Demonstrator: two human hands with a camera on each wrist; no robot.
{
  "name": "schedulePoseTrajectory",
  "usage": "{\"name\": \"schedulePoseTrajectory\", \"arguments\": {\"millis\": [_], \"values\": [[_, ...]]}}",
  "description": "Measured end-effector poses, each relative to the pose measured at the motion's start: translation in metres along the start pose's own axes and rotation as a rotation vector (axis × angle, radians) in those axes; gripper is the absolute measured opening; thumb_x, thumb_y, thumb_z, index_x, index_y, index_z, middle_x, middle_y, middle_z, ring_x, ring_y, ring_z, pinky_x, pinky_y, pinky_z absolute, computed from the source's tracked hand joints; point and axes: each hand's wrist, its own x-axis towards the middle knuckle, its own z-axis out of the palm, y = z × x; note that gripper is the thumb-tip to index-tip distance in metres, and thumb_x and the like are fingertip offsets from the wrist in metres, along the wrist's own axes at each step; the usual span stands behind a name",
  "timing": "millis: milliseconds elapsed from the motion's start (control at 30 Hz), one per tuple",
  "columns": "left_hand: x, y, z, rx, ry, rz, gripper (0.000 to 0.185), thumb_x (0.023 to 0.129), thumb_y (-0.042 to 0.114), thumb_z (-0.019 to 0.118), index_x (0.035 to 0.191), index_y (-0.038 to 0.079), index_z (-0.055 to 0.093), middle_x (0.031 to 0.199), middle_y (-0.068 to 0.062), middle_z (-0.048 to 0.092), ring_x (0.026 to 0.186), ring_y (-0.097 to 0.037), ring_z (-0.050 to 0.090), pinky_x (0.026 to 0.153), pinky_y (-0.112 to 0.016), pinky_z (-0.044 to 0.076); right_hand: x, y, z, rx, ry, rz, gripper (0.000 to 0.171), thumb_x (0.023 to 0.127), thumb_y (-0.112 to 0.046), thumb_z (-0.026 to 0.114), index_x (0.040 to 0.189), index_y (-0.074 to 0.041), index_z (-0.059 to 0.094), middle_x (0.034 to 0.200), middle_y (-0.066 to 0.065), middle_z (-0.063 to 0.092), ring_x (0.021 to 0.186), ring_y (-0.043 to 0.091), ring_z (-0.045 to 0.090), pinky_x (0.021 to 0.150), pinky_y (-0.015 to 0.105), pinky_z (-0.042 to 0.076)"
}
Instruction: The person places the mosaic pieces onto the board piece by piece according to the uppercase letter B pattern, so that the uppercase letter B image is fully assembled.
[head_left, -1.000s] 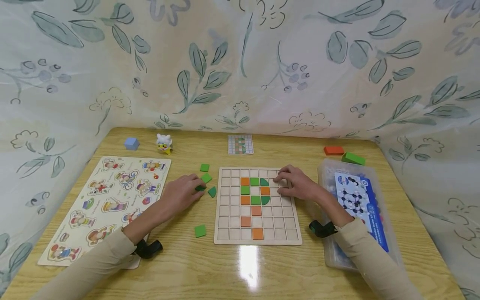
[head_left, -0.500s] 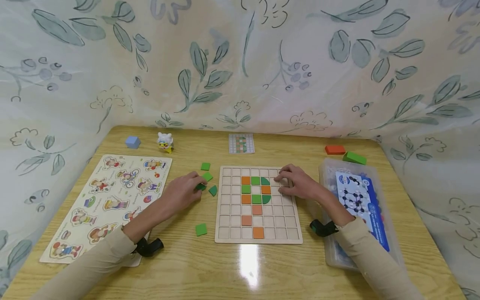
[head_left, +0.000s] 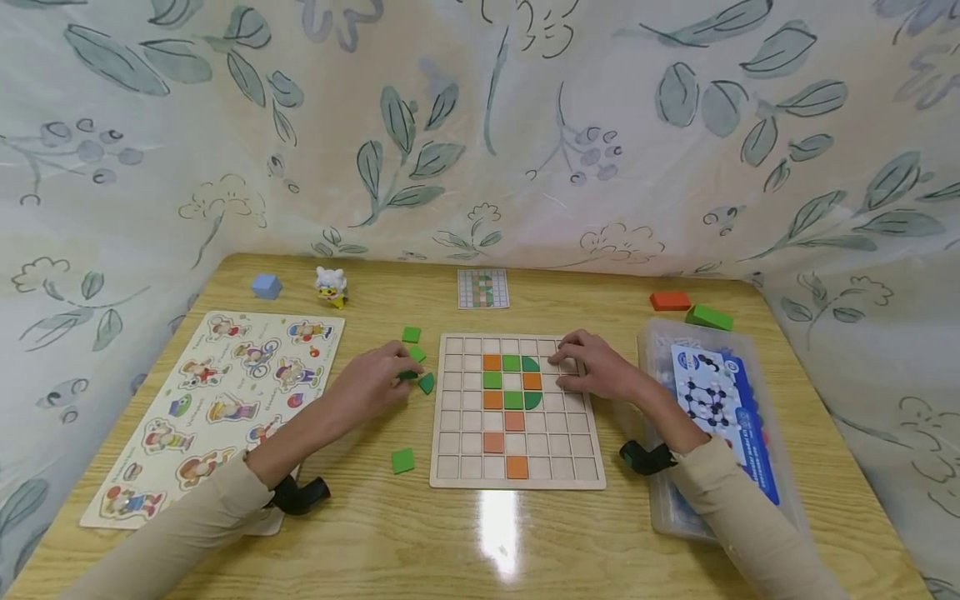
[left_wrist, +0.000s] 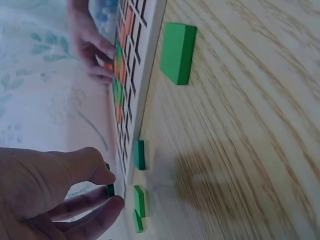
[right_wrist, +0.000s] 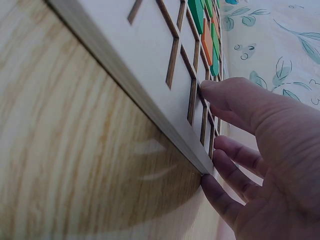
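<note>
On the left lies a picture board, a blue block and a small figurine beyond it. Next comes the person's left hand, pinching a dark green piece between thumb and finger, just left of the grid board. Near its fingertips lie a dark green quarter-round and two green squares; another green square lies nearer. The grid board holds orange and green tiles, a printed card beyond. At its far right edge rests the right hand, fingers spread. Farther right stands a plastic box.
</note>
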Motion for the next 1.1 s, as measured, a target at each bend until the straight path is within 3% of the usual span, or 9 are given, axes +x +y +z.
{"name": "schedulePoseTrajectory", "arguments": {"millis": [133, 267, 467, 667, 900, 1100], "values": [[0.002, 0.008, 0.002, -0.046, -0.031, -0.003, 0.024, 0.08, 0.001, 0.065, 0.1, 0.01, 0.075, 0.1, -0.006, 0.063, 0.073, -0.011, 0.052, 0.064, -0.025, 0.044, -0.001, 0.0, 0.0, 0.005, -0.003, 0.003, 0.027, 0.087, -0.018, 0.072, 0.113, -0.012, 0.069, 0.125, 0.017, 0.051, 0.114, 0.033, 0.047, 0.092, 0.047, 0.04], [0.006, 0.024, 0.009, -0.083, -0.066, 0.048, 0.023, 0.082, 0.002, 0.065, 0.101, 0.011, 0.074, 0.099, -0.003, 0.062, 0.073, -0.009, 0.05, 0.064, -0.022, 0.043, -0.001, 0.0, 0.002, 0.009, -0.009, 0.004, 0.028, 0.087, -0.018, 0.072, 0.114, -0.012, 0.069, 0.125, 0.017, 0.051, 0.114, 0.034, 0.047, 0.092, 0.048, 0.04], [0.028, 0.07, 0.018, -0.144, -0.163, 0.166, 0.021, 0.087, 0.005, 0.065, 0.105, 0.011, 0.073, 0.101, -0.002, 0.063, 0.075, -0.01, 0.054, 0.065, -0.019, 0.044, 0.0, 0.0, 0.001, 0.007, -0.014, 0.03, 0.029, 0.086, -0.018, 0.072, 0.115, -0.012, 0.069, 0.127, 0.016, 0.05, 0.115, 0.033, 0.046, 0.093, 0.047, 0.041], [0.056, 0.109, 0.032, -0.139, -0.286, 0.263, 0.021, 0.089, 0.009, 0.066, 0.108, 0.013, 0.073, 0.103, -0.001, 0.062, 0.081, -0.01, 0.057, 0.069, -0.019, 0.046, 0.001, 0.0, -0.003, 0.002, 0.004, -0.003, 0.029, 0.086, -0.017, 0.073, 0.114, -0.011, 0.069, 0.126, 0.018, 0.05, 0.114, 0.035, 0.046, 0.091, 0.05, 0.04], [0.07, 0.12, 0.056, -0.141, -0.35, 0.309, 0.021, 0.086, 0.007, 0.067, 0.105, 0.014, 0.073, 0.1, 0.0, 0.062, 0.078, -0.006, 0.054, 0.066, -0.014, 0.042, 0.001, 0.003, -0.001, 0.004, 0.005, -0.04, 0.029, 0.086, -0.017, 0.072, 0.114, -0.01, 0.068, 0.125, 0.018, 0.051, 0.114, 0.035, 0.047, 0.092, 0.05, 0.04], [0.069, 0.118, 0.06, -0.178, -0.367, 0.306, 0.023, 0.086, 0.007, 0.067, 0.107, 0.014, 0.072, 0.102, 0.0, 0.063, 0.081, -0.006, 0.055, 0.067, -0.014, 0.043, 0.001, 0.003, 0.0, 0.009, 0.002, -0.034, 0.028, 0.086, -0.016, 0.072, 0.114, -0.009, 0.068, 0.125, 0.019, 0.05, 0.115, 0.036, 0.047, 0.093, 0.052, 0.041]]}}
